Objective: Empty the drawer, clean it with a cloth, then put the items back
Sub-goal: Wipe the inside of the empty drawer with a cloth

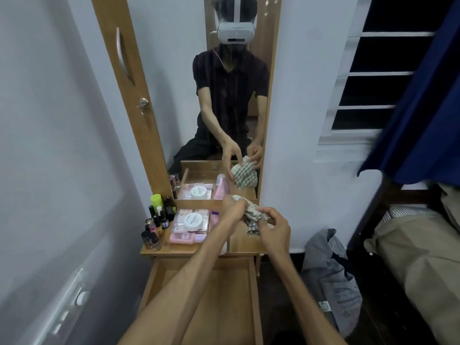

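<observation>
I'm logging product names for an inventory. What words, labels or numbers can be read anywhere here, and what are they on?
None can be read with confidence.
Round white jar lid: dark print, too blurred to read.
Its reflection in the mirror: print also blurred.
Pink packets under and beside the jar: markings too small.
Nail polish bottles: labels too small.
Grey bag on the floor: small green tag, unreadable.
</observation>
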A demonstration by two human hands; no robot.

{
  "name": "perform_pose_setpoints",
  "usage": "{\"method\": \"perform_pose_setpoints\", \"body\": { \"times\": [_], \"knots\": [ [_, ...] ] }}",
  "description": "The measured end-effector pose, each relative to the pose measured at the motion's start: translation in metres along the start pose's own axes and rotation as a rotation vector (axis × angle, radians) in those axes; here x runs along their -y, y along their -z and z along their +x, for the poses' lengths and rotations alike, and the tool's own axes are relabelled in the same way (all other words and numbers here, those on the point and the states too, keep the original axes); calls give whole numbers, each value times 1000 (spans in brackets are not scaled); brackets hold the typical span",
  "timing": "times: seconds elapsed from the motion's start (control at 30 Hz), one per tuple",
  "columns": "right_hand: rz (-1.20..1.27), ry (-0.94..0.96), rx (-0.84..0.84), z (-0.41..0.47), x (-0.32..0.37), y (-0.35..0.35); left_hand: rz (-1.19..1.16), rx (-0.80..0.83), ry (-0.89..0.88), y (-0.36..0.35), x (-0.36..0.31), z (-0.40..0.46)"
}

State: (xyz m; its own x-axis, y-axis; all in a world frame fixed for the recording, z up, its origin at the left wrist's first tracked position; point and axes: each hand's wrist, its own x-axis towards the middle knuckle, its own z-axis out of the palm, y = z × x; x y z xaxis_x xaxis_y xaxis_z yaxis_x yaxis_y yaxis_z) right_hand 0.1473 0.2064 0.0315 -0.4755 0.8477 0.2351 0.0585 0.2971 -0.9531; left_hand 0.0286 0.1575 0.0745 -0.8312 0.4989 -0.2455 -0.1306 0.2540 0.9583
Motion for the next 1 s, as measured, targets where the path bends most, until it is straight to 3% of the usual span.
{"method": "perform_pose_setpoints", "body": {
  "times": [0.17,0.27,0.4,0.57,0.67,0.77,0.9,1.0],
  "knots": [
    [-346,64,202,-13,-32,-18,500,-31,-155,-9,20,20],
    [-351,79,99,-12,-40,-11,662,7,-252,-14,44,26],
    [-325,17,-58,6,-51,0,654,-32,-363,-15,58,29],
    [-401,68,202,19,-70,-15,431,-32,-318,-21,61,32],
    [-446,-8,152,17,-79,-18,378,22,-273,-22,61,33],
    [-423,-71,103,16,-83,-16,492,29,-369,-23,63,28],
    [-434,-115,-8,15,-78,-17,741,-127,-541,-29,76,14],
    [-421,-114,-84,15,-72,-18,819,-149,-582,-34,80,6]
  ]
}}
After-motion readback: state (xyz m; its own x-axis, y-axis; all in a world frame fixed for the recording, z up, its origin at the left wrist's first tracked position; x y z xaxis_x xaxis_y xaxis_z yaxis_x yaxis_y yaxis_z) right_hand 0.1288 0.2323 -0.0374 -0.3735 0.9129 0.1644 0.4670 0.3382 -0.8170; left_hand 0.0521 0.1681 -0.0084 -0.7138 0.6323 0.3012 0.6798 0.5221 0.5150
